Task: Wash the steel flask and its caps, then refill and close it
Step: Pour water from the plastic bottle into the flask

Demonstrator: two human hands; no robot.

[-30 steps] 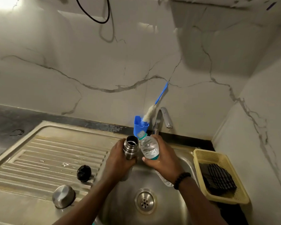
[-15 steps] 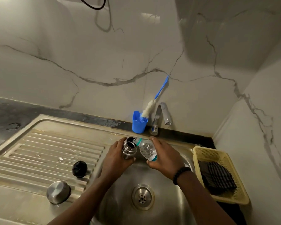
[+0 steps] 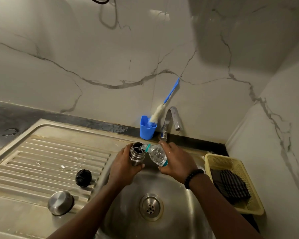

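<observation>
A blue cup [image 3: 147,128] is standing against the marble wall [image 3: 93,57] just beside a chrome tap [image 3: 171,121], with a blue-handled bottle brush [image 3: 164,105] leaning out of it. A yellow basket [image 3: 248,200] holding a dark checked cloth [image 3: 231,185] is sitting to the right of the steel sink [image 3: 179,213], whose ribbed drainboard [image 3: 47,161] is carrying scattered water drops.

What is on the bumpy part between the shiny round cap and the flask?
The black cap sits between the steel cap and the flask, seen from the head camera.
</observation>
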